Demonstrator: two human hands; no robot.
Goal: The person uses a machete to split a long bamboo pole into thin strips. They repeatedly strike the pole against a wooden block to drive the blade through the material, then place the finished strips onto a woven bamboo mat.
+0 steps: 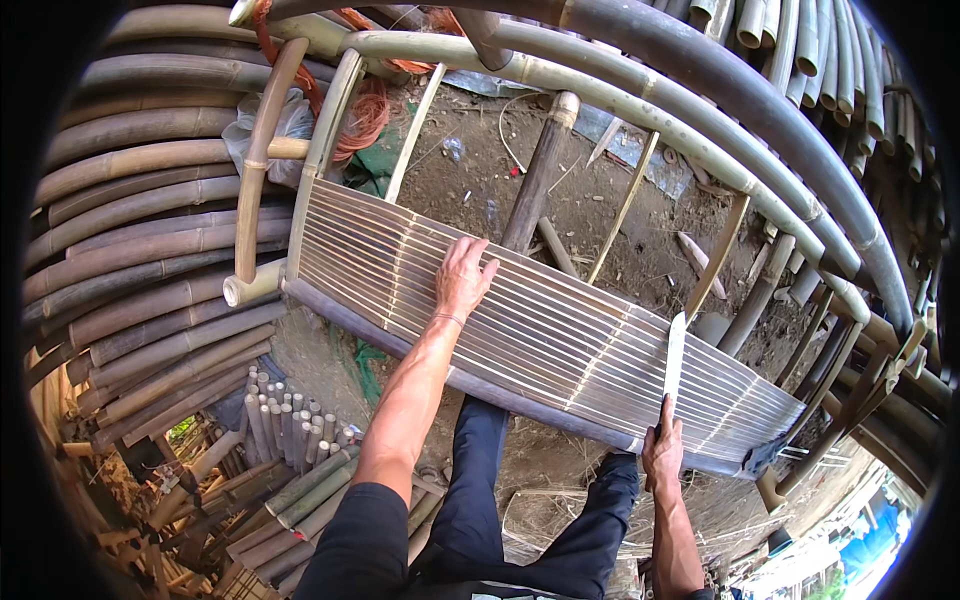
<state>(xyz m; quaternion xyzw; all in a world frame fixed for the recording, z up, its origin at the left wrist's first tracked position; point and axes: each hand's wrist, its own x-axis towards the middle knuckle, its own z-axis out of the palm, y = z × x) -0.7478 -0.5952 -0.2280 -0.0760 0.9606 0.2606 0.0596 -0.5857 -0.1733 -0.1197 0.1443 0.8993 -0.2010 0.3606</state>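
Note:
A panel of thin parallel bamboo slats (530, 325) lies across a bamboo bench frame in front of me, covering its near part. My left hand (465, 277) rests on the slats near their far edge, fingers spread and holding nothing. In my right hand (662, 448) is a machete (675, 358), gripped by its dark handle near the frame's front pole (520, 400). The pale blade points away from me, over the right part of the slats. Beyond the panel, narrow crosspieces (622, 208) run to the far rail (620, 105).
Bamboo poles (150, 165) are stacked at the left, and more poles (835, 50) at the far right. Short cut pieces (290, 415) stand bundled at lower left. Orange twine (365, 122) and a plastic bag (275, 130) lie at the far left. Curved dark poles arch over the far side.

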